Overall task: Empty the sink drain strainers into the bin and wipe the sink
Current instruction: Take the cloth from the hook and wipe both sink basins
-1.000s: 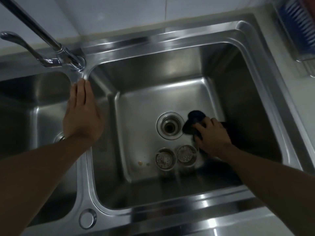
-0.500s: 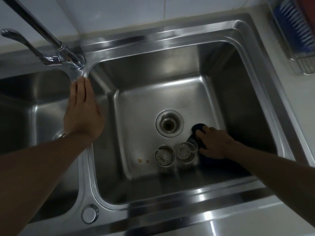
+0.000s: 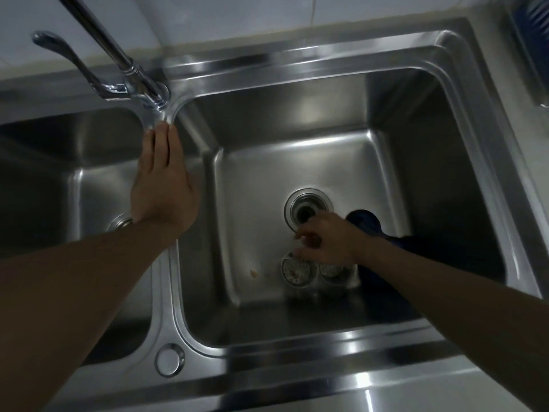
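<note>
Stainless double-basin sink point(image 3: 463, 120): left hand point(image 3: 162, 185) flat on divider, grip released. Right hand point(image 3: 326, 240), fingers curled over two round metal strainers point(image 3: 297, 270); whether grasping, cannot tell.

Pale tiled wall point(image 3: 237, 13) behind, light countertop point(image 3: 445, 394) in front, dim light

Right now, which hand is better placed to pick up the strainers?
Right. The right hand hovers down in the basin, directly over the two strainers. The left hand lies flat on the sink divider.
</note>
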Demonstrator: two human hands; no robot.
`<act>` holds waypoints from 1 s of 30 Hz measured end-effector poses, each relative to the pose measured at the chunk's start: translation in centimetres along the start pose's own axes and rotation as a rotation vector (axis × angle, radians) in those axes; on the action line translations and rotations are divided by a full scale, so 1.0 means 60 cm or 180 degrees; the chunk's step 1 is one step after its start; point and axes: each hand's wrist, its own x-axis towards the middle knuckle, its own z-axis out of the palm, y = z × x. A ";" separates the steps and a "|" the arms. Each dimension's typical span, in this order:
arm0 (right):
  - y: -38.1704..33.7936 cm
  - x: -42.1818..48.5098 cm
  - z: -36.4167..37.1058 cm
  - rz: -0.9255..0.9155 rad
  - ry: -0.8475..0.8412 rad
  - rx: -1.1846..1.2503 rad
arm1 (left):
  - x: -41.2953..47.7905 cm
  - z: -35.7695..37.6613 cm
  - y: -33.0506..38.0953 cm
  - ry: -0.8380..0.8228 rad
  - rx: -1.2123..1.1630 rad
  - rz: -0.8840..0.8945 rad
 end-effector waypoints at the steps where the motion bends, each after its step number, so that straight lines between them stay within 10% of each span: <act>1: -0.008 0.010 0.006 -0.0083 -0.0109 -0.0003 | 0.000 0.000 0.000 0.0013 -0.0007 -0.0009; 10: -0.004 0.050 0.024 -0.0198 -0.0275 -0.0113 | 0.001 0.001 0.002 0.0015 0.0019 -0.0074; 22: -0.042 0.240 -0.042 0.1319 0.1360 0.0805 | 0.000 -0.004 0.005 -0.0043 0.0056 -0.0078; 30: -0.036 0.292 -0.041 0.1683 0.1486 0.0664 | 0.002 -0.001 0.004 0.0003 0.0078 -0.0100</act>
